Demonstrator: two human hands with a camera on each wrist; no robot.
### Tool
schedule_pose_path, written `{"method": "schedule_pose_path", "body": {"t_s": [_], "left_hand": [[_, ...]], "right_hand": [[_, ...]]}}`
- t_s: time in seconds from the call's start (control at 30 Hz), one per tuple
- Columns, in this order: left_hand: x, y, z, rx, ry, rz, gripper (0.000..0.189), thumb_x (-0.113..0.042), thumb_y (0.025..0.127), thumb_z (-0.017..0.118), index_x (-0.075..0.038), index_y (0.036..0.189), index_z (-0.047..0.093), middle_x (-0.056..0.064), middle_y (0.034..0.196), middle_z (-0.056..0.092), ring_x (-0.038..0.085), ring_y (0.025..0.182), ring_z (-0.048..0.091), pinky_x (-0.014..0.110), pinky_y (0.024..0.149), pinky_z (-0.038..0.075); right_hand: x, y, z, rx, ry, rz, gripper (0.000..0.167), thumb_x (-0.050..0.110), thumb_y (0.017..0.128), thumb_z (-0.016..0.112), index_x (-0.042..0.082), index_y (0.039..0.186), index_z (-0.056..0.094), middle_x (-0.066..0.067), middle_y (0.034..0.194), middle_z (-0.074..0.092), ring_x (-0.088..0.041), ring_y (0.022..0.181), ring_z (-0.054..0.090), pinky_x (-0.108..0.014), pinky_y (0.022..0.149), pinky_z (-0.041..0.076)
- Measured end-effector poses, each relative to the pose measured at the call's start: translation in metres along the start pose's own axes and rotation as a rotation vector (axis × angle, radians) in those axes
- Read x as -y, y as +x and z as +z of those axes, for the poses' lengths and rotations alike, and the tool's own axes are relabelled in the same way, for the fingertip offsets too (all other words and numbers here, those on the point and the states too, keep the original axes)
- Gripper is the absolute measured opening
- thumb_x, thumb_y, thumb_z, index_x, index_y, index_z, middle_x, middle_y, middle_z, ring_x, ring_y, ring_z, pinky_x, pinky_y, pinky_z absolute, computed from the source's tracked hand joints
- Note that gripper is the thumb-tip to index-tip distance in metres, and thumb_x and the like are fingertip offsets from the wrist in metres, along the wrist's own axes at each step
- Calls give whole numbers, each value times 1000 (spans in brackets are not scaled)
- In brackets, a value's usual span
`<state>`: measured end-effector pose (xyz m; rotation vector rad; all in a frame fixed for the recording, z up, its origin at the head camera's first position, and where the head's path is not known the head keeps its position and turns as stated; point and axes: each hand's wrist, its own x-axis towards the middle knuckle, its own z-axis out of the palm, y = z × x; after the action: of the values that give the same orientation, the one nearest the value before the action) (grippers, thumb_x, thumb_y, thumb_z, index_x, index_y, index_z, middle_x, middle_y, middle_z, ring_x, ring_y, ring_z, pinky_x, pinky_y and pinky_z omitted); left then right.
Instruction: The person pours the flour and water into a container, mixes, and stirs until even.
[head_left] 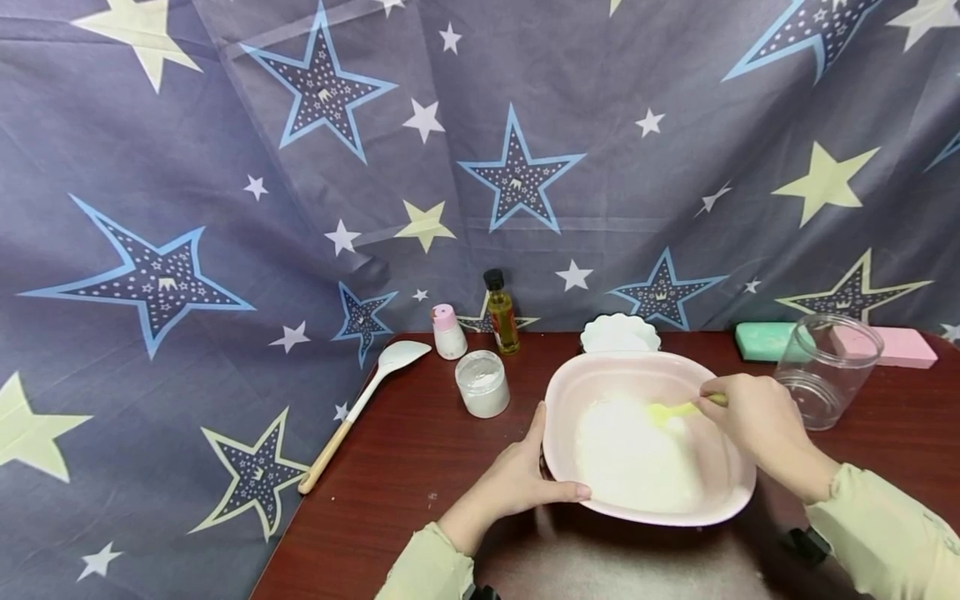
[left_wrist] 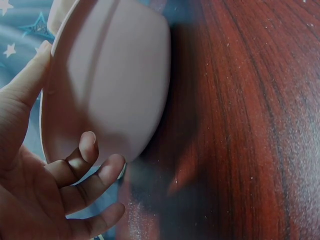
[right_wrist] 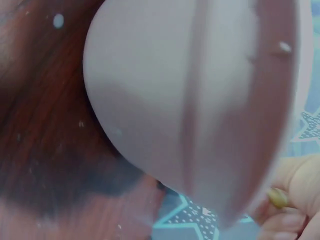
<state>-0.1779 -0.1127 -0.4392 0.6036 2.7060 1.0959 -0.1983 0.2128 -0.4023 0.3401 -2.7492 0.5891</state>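
Note:
A pale pink basin (head_left: 558, 400) stands on the table, holding something white (head_left: 637, 458), too bright to tell whether powder or liquid. My left hand (head_left: 517, 475) grips its left side, thumb over the near rim. In the left wrist view, other fingers of that hand (left_wrist: 55, 185) curl beside the outer wall. A yellow spatula (head_left: 671, 412) is pinched in my right hand (head_left: 761, 417) above the basin's right side, its head in the white contents. In the right wrist view the basin's wall (right_wrist: 150, 90) hides most of the spatula; only its handle end (right_wrist: 277, 197) shows.
Behind the basin is a white scalloped dish (head_left: 619, 333). Left stand a white jar (head_left: 482, 385), a pink-capped shaker (head_left: 448, 332), an oil bottle (head_left: 502, 312) and a white ladle (head_left: 367, 400). Right are a clear cup (head_left: 825, 375), a green block (head_left: 765, 342) and a pink block (head_left: 903, 347).

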Motion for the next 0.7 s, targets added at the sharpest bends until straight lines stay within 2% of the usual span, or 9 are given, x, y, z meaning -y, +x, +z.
{"method": "schedule_pose_path", "body": {"t_s": [0.13,0.3,0.5,0.7], "left_hand": [[0,0,-1,2,-10,7,126,-57,70,81,-18,158,1,14,139,53,13,108,59,33,90,47],[0,0,-1,3,-13,1,126,-56,70,82,-17,158,1,15,140,52,14,109,59,33,91,47],[0,1,-1,4,-6,4,126,-56,70,82,-16,158,2,16,138,54,15,108,59,34,90,47],[-1,0,-1,4,5,8,126,-55,70,82,-16,158,2,16,135,56,15,106,60,33,89,48]], "right_hand": [[-2,-3,-12,25,-32,-15,3,16,81,75,14,80,76,-6,75,70,-32,63,63,-46,51,44],[-4,-5,-23,60,-49,-76,5,15,80,74,15,76,74,6,65,63,-14,56,52,-36,50,41],[-8,-8,-29,168,-9,-88,11,17,80,77,20,71,72,14,56,52,-8,52,39,-28,49,32],[-10,-12,-29,284,57,-93,10,18,78,80,21,71,74,15,58,53,-5,51,38,-26,49,32]]}}
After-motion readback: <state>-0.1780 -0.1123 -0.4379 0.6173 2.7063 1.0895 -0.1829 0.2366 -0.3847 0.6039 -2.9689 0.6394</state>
